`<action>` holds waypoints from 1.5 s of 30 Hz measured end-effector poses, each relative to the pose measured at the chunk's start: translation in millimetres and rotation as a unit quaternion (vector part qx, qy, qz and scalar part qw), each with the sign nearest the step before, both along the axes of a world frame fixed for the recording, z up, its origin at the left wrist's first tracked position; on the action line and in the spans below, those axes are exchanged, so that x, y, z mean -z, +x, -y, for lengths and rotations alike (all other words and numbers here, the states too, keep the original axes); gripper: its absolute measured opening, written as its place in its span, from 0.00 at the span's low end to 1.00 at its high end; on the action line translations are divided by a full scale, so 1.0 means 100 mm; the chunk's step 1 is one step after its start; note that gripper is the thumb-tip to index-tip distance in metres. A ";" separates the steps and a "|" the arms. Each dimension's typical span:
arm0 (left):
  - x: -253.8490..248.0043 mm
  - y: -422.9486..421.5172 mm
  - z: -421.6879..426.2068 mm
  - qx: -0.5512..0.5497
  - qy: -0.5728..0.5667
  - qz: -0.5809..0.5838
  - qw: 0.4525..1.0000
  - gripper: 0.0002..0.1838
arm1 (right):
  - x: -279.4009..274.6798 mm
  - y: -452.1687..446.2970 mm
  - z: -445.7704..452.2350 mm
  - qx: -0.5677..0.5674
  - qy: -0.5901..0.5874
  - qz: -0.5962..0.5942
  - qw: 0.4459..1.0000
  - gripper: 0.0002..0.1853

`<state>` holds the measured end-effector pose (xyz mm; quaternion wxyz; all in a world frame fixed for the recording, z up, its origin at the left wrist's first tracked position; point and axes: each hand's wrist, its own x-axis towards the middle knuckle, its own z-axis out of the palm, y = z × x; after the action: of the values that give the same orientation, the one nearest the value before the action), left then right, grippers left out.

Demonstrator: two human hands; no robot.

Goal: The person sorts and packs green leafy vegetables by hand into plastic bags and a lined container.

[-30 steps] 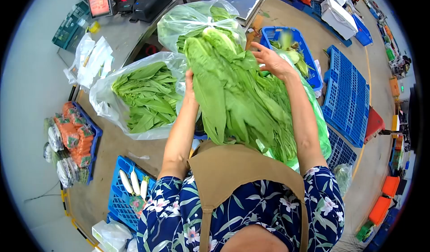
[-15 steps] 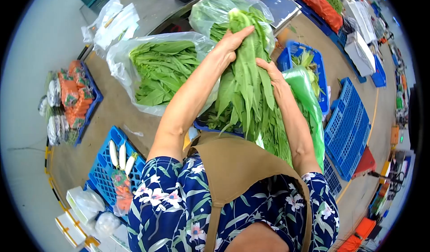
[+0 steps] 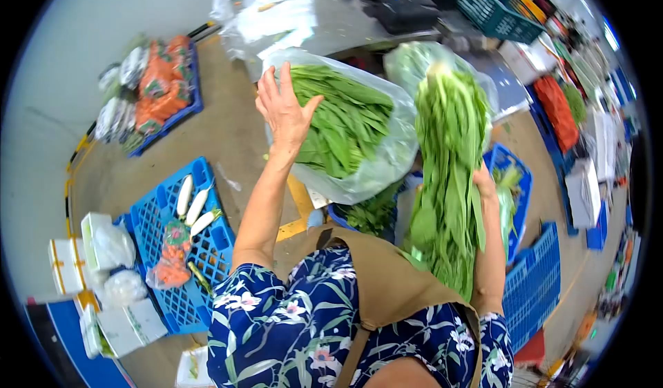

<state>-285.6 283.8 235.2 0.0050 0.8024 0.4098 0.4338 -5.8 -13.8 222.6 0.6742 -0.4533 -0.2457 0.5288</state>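
Long green leaf lettuce (image 3: 449, 174) hangs lengthwise in front of me as one big bunch, its pale root end away from me. My right hand (image 3: 485, 182) grips it from the right side; most of those fingers are hidden behind the leaves. My left hand (image 3: 284, 108) is open with fingers spread, at the left rim of a clear plastic bag (image 3: 359, 186). More leaf lettuce (image 3: 342, 122) fills that bag. Whether my fingertips touch the plastic, I cannot tell. Behind the bunch stands a second clear bag (image 3: 404, 63) with greens in it.
A metal table (image 3: 338, 15) with white plastic bags (image 3: 276, 18) and a green crate (image 3: 494, 8) lies ahead. Blue crates (image 3: 521, 201) stand at right. White radishes (image 3: 185, 195) and bagged carrots (image 3: 169, 274) rest on a blue pallet (image 3: 155, 215) at left.
My left hand has let go of the lettuce bunch and moved left to the filled bag. My right hand keeps the bunch at the right. The camera view has turned.
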 end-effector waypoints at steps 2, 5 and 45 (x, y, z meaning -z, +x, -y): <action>0.18 -0.15 -0.22 -0.065 -0.062 -0.040 0.995 0.56 | 0.28 0.08 -0.07 -0.037 -0.065 0.118 0.990 0.52; 0.38 -0.30 -0.62 -0.126 -0.027 0.012 0.992 0.57 | 0.18 -0.44 -0.52 -0.099 -0.135 0.066 0.984 0.54; -0.23 -0.79 -1.11 0.256 -0.604 0.348 0.670 0.12 | 0.92 -0.77 -2.17 0.025 -0.058 0.662 0.747 0.31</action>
<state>-364.8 395.1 257.9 0.7418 0.4880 0.3295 0.3210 -82.9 203.7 130.8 0.3280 -0.7340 -0.5874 0.0924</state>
